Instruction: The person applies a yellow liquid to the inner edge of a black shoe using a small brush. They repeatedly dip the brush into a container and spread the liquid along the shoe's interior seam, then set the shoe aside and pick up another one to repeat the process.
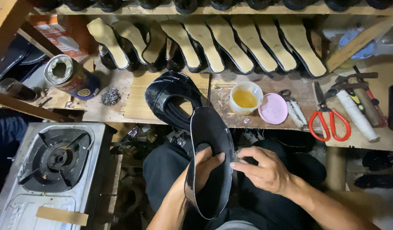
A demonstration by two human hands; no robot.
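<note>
Left hand point(203, 167): fingers curled up from beneath and closed around the near end of a glossy black shoe upper point(209, 159), thumb and fingertips showing on its inner face. Right hand point(262, 169): fingertips drawn together at the upper's right edge, seemingly pinching the margin, though whether a small tack or tool sits between them cannot be made out. The upper is held above the lap, its far end against a black shoe point(173, 100) lying on its side at the front edge of the wooden workbench point(137, 106). Judged by its curl and sheen, the piece is light, thin and flexible, slick on the outside; it should be held by the edge and supported from inside, as a flat grip on the polished face would likely slip or mark it. On the bench beyond: a small cup of yellow liquid point(245, 98), a pink lid point(273, 108), red-handled scissors point(328, 121), a heap of small nails point(110, 97) and a tipped tin can point(71, 76). A row of soled shoes point(213, 44) leans against the back. A gas burner point(56, 159) stands at the left. The upper's lower edge and both forearms are cut off by the frame; the area beneath the bench is too dark to read.
</note>
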